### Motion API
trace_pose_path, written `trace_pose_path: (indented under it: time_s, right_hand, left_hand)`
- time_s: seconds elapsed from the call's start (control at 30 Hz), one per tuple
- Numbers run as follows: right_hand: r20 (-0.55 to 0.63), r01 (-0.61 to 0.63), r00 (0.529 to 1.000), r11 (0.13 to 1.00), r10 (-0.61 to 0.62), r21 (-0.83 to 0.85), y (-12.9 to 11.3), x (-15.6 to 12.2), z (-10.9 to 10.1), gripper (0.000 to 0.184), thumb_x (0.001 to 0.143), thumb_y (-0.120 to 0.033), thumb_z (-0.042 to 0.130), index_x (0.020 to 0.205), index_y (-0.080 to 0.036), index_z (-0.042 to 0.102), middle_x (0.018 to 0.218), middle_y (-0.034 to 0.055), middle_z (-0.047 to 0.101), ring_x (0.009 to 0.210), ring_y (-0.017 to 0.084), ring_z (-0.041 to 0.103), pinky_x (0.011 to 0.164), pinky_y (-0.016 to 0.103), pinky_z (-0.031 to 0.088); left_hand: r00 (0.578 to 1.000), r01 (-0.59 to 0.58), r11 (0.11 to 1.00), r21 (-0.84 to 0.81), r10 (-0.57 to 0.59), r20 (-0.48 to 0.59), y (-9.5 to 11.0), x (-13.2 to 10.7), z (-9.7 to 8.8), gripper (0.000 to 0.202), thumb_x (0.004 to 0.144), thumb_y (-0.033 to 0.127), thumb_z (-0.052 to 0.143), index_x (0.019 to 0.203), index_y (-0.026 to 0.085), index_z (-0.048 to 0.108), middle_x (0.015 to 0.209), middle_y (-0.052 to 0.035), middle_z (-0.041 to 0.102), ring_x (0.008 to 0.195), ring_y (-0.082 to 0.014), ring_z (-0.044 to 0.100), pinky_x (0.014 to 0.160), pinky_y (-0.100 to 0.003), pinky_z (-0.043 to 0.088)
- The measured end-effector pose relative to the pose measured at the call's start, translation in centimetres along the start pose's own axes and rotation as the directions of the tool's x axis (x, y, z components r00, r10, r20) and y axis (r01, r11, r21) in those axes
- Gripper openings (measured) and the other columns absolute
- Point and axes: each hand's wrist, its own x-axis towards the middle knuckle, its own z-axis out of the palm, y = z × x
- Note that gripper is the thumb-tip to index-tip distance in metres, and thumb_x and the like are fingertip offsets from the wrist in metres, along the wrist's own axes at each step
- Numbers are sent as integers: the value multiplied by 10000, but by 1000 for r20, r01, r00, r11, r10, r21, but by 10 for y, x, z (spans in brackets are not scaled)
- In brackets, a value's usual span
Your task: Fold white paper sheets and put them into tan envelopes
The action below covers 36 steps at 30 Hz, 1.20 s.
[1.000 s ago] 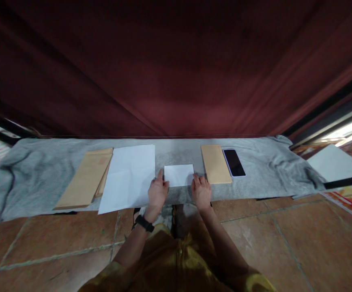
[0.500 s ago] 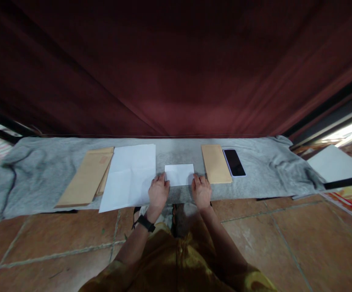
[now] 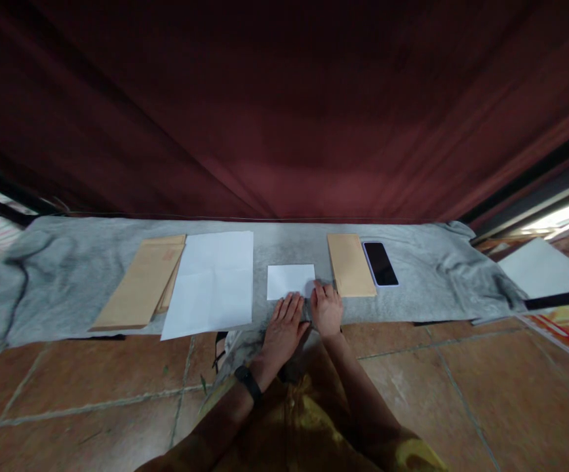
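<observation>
**White Slip [image 3: 289, 280] Takes Center on Grey Cloth [image 3: 427, 262]**

A person in a mustard-colored top [image 3: 289, 436] works with bare hands at a small white slip, which lies flat near the middle of a long grey cloth. The left hand [image 3: 284, 318], a dark band [image 3: 249, 382] around its wrist, is laid out palm down with fingers extended, grasping nothing, its fingertips at the slip's near edge. Just beside it, the right hand [image 3: 327, 308] bends its fingers at the slip's near right corner; whether they pinch the paper cannot be told from this view.

To the left of the slip lies a large white sheet [image 3: 210, 285], lightly creased, reaching the cloth's near edge. Brown envelopes [image 3: 139, 282] overlap one another just beyond it. On the other side, a brown packet [image 3: 356, 265] rests near the right hand, and next to it sits a phone [image 3: 381, 264], dark screen up, in a pale case. A dark red curtain [image 3: 284, 131] rises behind the cloth; reddish tiles [image 3: 92, 406] cover the floor below.
</observation>
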Motion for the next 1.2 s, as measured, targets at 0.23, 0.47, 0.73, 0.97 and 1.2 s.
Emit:
trace_pose_path:
  time_s: [0.23,0.47,0.73,0.97,1.2]
  right_hand:
    - [-61,31,998,997,-27,69,-3,-6,-6,332,1043,-231,422,1248,-170,675,1019,118,676,933,248,585,865,382,451]
    - [-4,259,963,917,-270,302,-19,-29,-5,415,1076,-257,352,1381,-138,606,1397,118,635,1331,232,528,1161,435,375]
    - [57,272,952,918,-300,288,-18,-34,-6,464,1080,-274,344,1473,-108,527,1494,124,567,1432,223,471,1224,447,340]
    - [66,301,944,927,-322,224,-15,-38,-9,454,1077,-279,374,1458,-99,540,1510,120,549,1441,226,467,1230,437,336]
    - [52,304,947,937,-316,173,-7,-43,-9,461,1070,-266,396,1499,-129,494,1529,112,529,1441,225,466,1221,446,344]
  left_hand:
    - [999,-9,995,103,6,32,-1,1,-4,589,990,405,503,1514,140,454,1597,-123,450,1519,-281,345,1253,-522,281]
    - [998,-43,990,135,36,51,-2,-1,1,548,957,233,500,1490,105,485,1560,-160,492,1518,-282,346,1255,-515,275]
    - [999,-18,989,150,10,52,-1,-4,1,604,942,201,465,1538,116,417,1598,-142,444,1531,-262,320,1264,-505,257]
    - [995,92,983,160,-96,15,-4,-10,-5,603,956,213,423,1546,93,392,1605,-142,431,1542,-260,296,1270,-513,249]
    - [991,130,978,161,-130,-9,-16,-20,-7,628,1004,362,428,1539,38,373,1613,-217,381,1537,-302,300,1250,-535,285]
